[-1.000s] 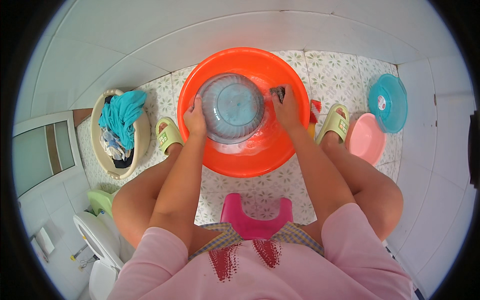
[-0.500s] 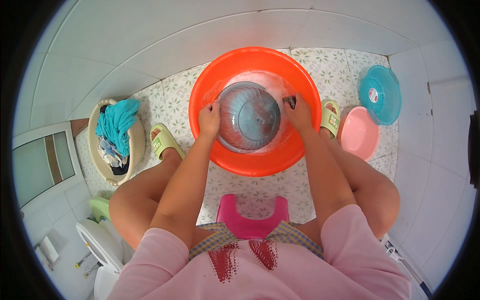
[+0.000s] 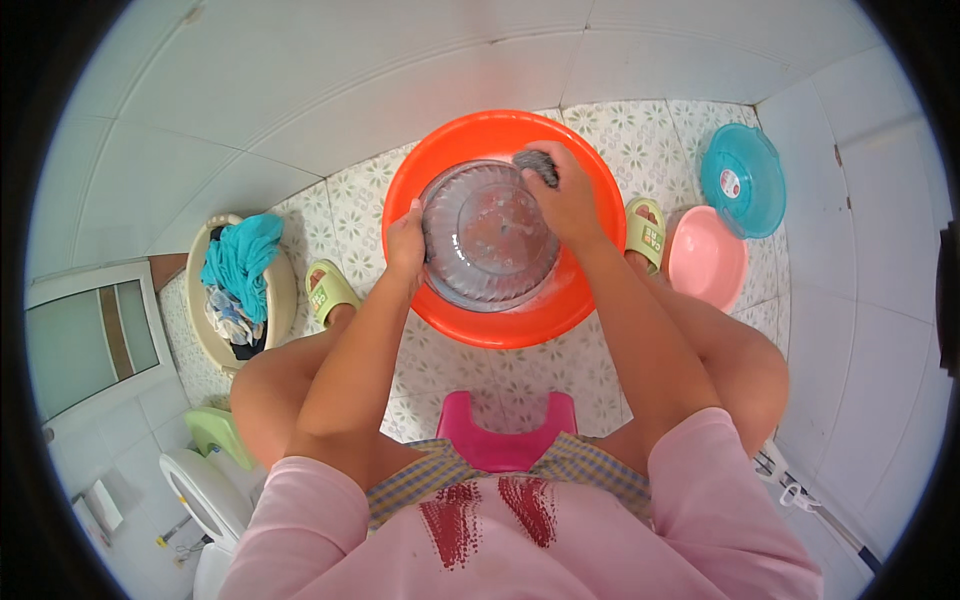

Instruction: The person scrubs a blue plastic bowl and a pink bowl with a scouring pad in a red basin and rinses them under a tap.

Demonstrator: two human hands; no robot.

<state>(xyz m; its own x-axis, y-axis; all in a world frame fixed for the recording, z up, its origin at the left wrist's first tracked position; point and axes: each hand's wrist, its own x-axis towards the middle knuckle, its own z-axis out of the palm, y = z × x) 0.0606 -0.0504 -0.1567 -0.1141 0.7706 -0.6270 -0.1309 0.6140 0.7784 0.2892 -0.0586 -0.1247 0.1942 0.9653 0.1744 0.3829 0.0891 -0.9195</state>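
Note:
A large orange basin (image 3: 590, 290) stands on the floor between my feet, with some suds inside. Within it lies a see-through grey-blue ribbed basin (image 3: 490, 235), wet, its round base showing in the middle; I cannot tell surely which side faces up. My left hand (image 3: 406, 243) grips this basin's left edge, thumb up and fingers out of sight below. In my right hand (image 3: 566, 200) is a dark grey scouring pad (image 3: 537, 166), held at the far right edge of the ribbed basin.
A cream basket (image 3: 205, 320) holding teal and other clothes (image 3: 243, 262) stands left. Right are a pink basin (image 3: 708, 260) and a blue basin (image 3: 745, 185) near the tiled wall. A pink stool (image 3: 508, 450) is under me; a toilet (image 3: 205, 490) is lower left.
My right hand has moved away from me and inward with the scouring pad, to the ribbed basin's far edge. The ribbed basin has turned or tilted slightly; my left hand stays at its left edge.

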